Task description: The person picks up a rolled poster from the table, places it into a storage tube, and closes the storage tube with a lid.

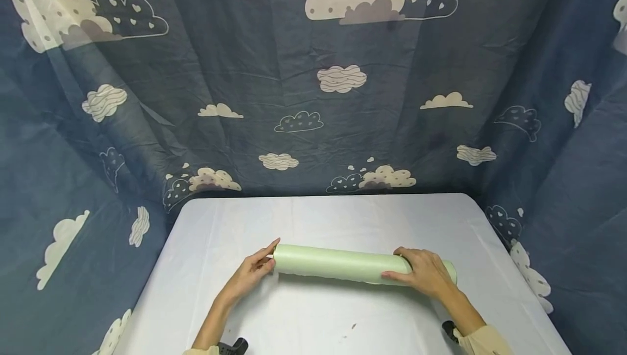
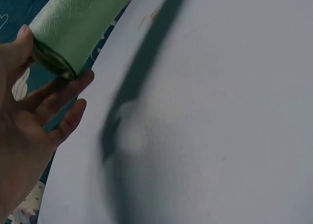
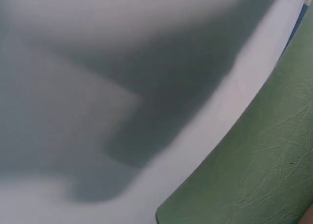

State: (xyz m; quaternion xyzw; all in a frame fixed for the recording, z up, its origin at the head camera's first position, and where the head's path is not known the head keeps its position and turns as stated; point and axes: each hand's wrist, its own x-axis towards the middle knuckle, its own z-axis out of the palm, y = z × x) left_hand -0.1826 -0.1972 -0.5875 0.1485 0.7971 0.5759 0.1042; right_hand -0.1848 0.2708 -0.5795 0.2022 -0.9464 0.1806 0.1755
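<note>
A rolled-up light green mat point(image 1: 338, 263) with a leathery, creased surface lies crosswise in front of me, held above the white table with its shadow below. My left hand point(image 1: 252, 273) holds its left end, the thumb on one side and the fingers at the opposite rim. In the left wrist view, the open end of the roll point(image 2: 80, 31) shows folded layers between the thumb and fingers of the left hand point(image 2: 36, 106). Near the other end, my right hand point(image 1: 426, 272) grips the roll from above. The right wrist view shows mostly the green surface point(image 3: 254, 170); the hand is nearly out of frame there.
The white table point(image 1: 313, 219) has rounded far corners and a few small dark specks point(image 1: 353, 326) near the front. Dark blue cloud-print fabric point(image 1: 245, 72) hangs behind and at both sides, close to the table edges.
</note>
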